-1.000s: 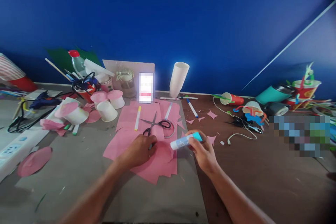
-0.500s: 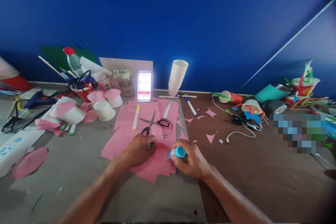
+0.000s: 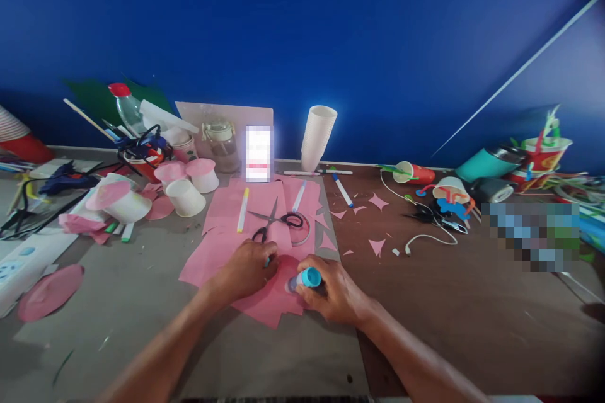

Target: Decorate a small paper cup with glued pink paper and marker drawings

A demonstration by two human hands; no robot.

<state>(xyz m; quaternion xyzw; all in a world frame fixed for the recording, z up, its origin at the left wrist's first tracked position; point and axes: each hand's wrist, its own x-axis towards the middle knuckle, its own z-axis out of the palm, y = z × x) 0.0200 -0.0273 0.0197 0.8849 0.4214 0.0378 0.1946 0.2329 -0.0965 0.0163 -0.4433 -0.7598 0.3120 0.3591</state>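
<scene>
Meanwhile the right hand point(image 3: 331, 293) is gripping a glue stick point(image 3: 302, 279), tip touching the pink paper point(image 3: 265, 302) mid-desk. Left hand point(image 3: 248, 267) is pressing that paper flat, fingers curled narrow, just beside the scissors point(image 3: 276, 223)

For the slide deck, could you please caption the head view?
Right hand presses a glue stick onto pink paper that the left hand steadies near scissors.

Glue stick point(image 3: 302, 279) mostly hidden in right hand point(image 3: 331, 293); phone screen point(image 3: 258, 153) and right-side patch point(image 3: 532, 236) pixelated.
</scene>
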